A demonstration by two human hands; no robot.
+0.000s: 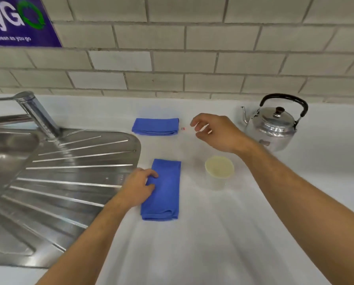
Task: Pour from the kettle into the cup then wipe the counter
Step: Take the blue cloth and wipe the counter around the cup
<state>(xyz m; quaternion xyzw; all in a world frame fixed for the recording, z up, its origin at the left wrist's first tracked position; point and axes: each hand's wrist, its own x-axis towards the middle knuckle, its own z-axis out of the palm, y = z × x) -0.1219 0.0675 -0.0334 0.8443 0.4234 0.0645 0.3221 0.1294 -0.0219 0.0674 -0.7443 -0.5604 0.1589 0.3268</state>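
Blue cloth [164, 190] in left hand [138, 187], steel kettle [274, 125]

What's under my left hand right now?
Your left hand grips the left edge of the near blue cloth, covering it; the counter beneath the cloth is hidden.

Head-worn wide-angle view, forward and down, close over the counter [213, 243]

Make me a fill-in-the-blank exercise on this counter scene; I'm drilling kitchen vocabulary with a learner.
1. The left hand grips the near cloth, whose colour is ___.
2. The right hand, hovering over the counter, holds ___.
3. The kettle has a handle coloured ___.

Missing words: blue; nothing; black.
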